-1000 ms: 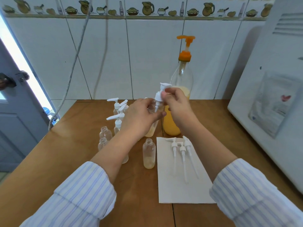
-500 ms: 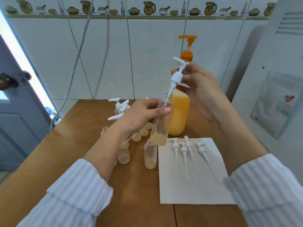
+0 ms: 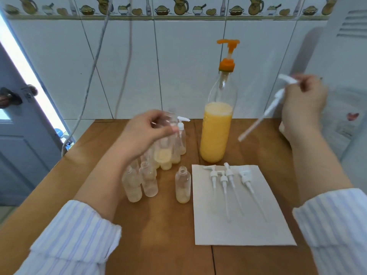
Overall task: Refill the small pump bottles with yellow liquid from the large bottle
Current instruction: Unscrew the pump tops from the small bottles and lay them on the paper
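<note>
The right hand (image 3: 303, 104) pinches a pump (image 3: 278, 96), its tube slanting down-left toward the napkin (image 3: 248, 225) at the table's front right; that hand is nearer. The left hand (image 3: 145, 133) grips an opened small bottle (image 3: 164, 147).

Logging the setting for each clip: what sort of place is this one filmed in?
Probably a home kitchen or utility corner: white wall tiles with a border of jugs and bowls, a wooden table against the wall, and a white appliance, perhaps a fridge, at right.

— What stands on the wooden table (image 3: 158, 235)?
— A large bottle (image 3: 216, 135) of yellow liquid, a cluster of small bottles (image 3: 151, 171), and a white paper sheet (image 3: 248, 225) carrying four pump heads (image 3: 228, 177).
</note>
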